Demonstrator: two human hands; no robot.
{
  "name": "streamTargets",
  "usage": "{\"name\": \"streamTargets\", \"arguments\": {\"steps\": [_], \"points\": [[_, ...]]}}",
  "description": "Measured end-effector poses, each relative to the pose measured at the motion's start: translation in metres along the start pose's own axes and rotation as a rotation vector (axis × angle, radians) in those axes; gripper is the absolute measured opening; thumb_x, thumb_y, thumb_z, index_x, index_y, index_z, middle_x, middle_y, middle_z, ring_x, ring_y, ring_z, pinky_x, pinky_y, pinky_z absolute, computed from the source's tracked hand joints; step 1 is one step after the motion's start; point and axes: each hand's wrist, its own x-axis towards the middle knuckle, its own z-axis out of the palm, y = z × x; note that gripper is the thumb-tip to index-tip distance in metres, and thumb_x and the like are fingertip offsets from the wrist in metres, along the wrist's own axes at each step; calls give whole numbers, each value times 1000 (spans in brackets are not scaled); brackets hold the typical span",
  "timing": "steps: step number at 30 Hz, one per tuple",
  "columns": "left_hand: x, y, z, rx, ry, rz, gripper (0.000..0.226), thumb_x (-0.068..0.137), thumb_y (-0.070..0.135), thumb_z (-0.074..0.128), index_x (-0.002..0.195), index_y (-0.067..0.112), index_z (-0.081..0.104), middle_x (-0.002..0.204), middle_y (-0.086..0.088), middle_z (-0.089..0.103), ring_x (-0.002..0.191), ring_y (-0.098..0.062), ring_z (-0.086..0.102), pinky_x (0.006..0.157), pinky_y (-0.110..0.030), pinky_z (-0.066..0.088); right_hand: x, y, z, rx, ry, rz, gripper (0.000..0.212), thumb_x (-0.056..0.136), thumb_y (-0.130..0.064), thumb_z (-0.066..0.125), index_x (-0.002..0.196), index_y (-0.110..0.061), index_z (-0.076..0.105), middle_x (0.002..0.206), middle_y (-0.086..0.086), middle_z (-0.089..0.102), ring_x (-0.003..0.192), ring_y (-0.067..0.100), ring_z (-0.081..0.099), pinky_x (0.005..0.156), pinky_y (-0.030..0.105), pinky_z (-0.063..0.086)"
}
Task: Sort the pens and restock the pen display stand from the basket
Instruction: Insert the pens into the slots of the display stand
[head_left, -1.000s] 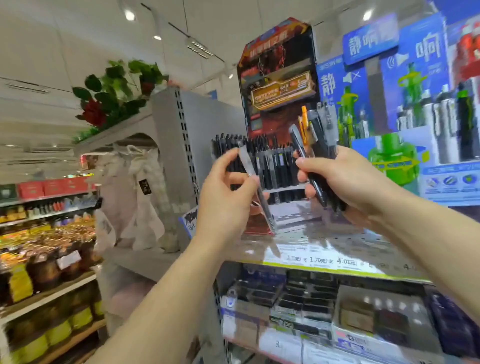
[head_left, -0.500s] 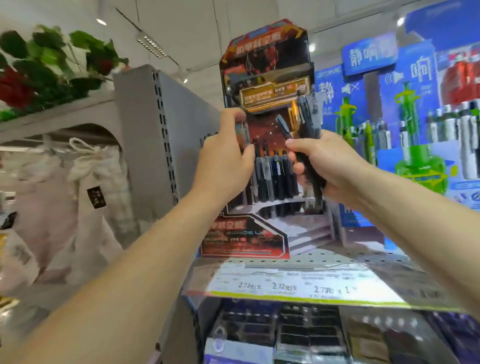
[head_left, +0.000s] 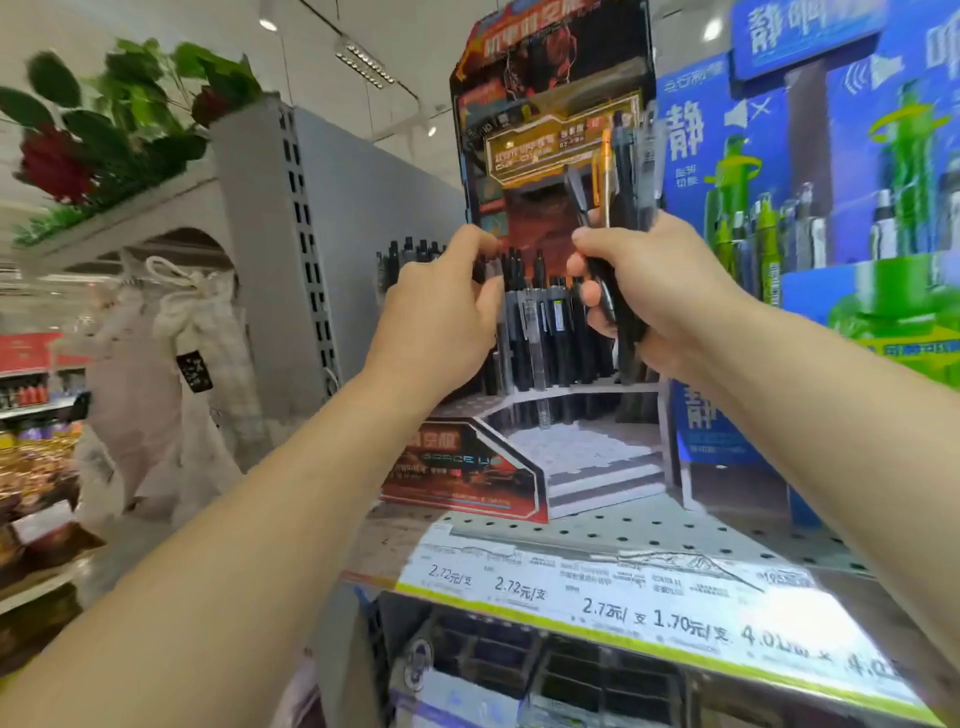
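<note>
My left hand (head_left: 441, 312) pinched 1 slim dark plastic pen (head_left: 492, 271) upright at the left of the red-and-black cardboard pen display stand (head_left: 550, 104), right over its row of standing black pens (head_left: 545, 322). My right hand (head_left: 670, 296), just beside, clenched a bundle of dark and orange pens (head_left: 618, 176), long axes vertical, so I judged the left nearer the slots.

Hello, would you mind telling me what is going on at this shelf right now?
A person is restocking a red and black pen display stand on a perforated shelf. The right hand grips a bundle of pens, mostly dark with one orange, held upright in front of the stand. The left hand reaches into the row of black pens already standing in the display, fingers curled at their tops. Whether it pinches a pen is hidden.
</note>
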Motion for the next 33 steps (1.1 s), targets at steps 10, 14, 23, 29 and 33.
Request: {"name": "streamTargets", "arguments": {"steps": [10,14,23,29,33], "points": [[23,13,-20,134,-475,-227,49,97,13,43,144,23,46,89,-4,64,51,-18,71,49,-28,59,1,2,-4,-33,-32,142,6,99,-17,63,101,-20,58,74,0,59,46,10,56,46,23,43],[29,13,-22,56,-487,-274,50,98,11,43,146,26,45,85,-8,68,54,-19,72,50,-30,60,-2,2,-2,-92,-83,172,13,96,-17,67,106,-12,62,75,4,62,49,10,63,48,26,47],[27,10,-24,-47,-428,-263,49,97,14,39,143,26,49,97,-7,70,53,-18,72,46,-26,56,-4,0,-1,-116,-160,187,10,98,-15,65,108,-15,67,90,6,80,60,13,72,46,21,49],[25,14,-24,-558,-84,-410,25,100,30,52,119,19,64,86,-2,73,55,-17,70,50,-26,55,-4,0,2,-174,-211,184,10,98,-17,65,108,-17,66,89,5,80,61,13,71,44,20,47],[22,21,-15,-584,-19,-405,32,92,31,68,121,24,55,87,-1,72,61,-16,74,54,-28,58,-9,0,3,-206,-233,133,12,95,-14,68,107,-16,67,87,6,80,58,13,71,44,21,46]]}}
